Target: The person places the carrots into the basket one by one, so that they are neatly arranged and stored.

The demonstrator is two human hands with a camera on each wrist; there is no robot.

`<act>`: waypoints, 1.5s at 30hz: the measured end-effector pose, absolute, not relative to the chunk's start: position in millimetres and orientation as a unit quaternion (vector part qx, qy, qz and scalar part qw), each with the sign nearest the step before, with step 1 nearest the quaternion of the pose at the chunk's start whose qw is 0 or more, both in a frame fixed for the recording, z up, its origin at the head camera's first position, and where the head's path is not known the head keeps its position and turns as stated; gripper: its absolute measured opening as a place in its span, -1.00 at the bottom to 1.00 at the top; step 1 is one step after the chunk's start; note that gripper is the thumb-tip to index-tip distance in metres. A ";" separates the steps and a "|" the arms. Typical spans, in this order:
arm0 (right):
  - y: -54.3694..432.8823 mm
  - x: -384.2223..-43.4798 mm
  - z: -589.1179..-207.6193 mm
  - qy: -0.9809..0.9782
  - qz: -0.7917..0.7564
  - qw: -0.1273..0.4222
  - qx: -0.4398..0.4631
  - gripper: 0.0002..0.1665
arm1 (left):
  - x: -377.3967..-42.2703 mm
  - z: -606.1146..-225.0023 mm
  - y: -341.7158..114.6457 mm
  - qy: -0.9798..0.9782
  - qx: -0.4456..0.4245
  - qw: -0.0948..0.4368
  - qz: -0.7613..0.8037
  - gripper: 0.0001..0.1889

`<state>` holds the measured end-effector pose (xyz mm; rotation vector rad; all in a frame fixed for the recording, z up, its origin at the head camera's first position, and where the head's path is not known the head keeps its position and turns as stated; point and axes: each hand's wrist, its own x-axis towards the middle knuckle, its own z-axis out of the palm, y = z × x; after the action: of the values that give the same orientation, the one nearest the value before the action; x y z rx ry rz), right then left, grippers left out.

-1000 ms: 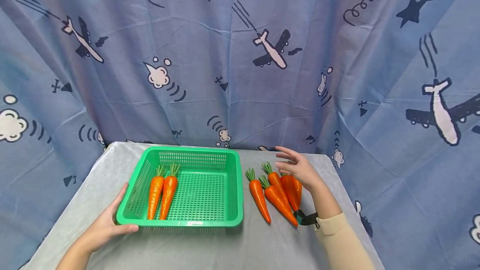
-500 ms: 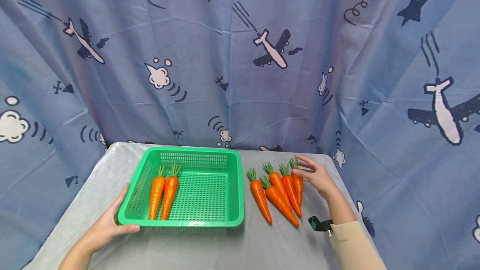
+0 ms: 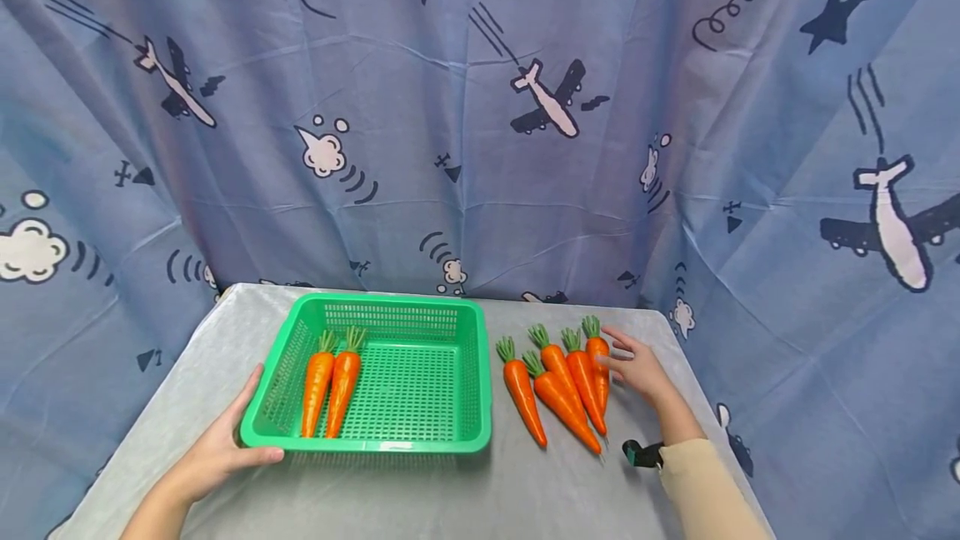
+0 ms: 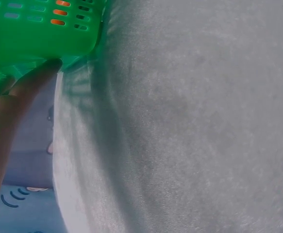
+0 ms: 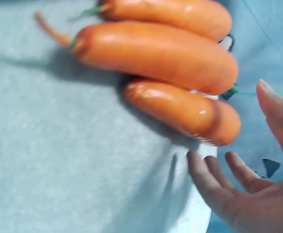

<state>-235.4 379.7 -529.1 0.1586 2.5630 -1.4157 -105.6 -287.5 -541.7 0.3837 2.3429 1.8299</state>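
A green plastic basket (image 3: 420,390) stands on the left of the table with two orange carrots (image 3: 342,390) lying side by side inside it. My left hand (image 3: 213,448) grips its near left corner, the thumb along the front and the fingers at the left side. Several more carrots (image 3: 558,398) lie in a loose group right of the basket, leafy green tops toward the back. Spread beside the rightmost carrot (image 3: 597,348) is my right hand (image 3: 637,369), fingers loose. In the right wrist view a gap shows between its fingertips (image 5: 193,160) and the nearest carrot (image 5: 185,112).
A pale grey cloth covers the table (image 3: 420,498). Behind and on both sides hangs a blue curtain (image 3: 420,148) printed with airplanes and stars. A dark strap with a small device (image 3: 641,453) is on my right wrist.
My right hand has moved right and down from above the carrot group to the right side of the rightmost carrot, uncovering the carrots. The left hand and basket stay in place.
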 end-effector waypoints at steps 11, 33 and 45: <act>378.8 -238.2 -541.4 0.865 -0.479 0.135 0.064 -0.12 | -107.2 -542.8 -287.5 0.783 0.127 0.071 0.604 0.30; 386.7 -233.8 -541.6 0.850 -0.502 0.131 0.086 -0.12 | -105.5 -540.0 -285.8 0.782 0.122 0.075 0.607 0.28; 398.6 -231.8 -534.9 0.793 -0.593 0.108 0.090 -0.04 | -104.9 -540.9 -286.2 0.779 0.133 0.067 0.609 0.28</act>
<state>-231.8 398.6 -534.9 0.2641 2.3342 -1.7438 -104.9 -286.2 -540.9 0.4000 2.3502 1.8349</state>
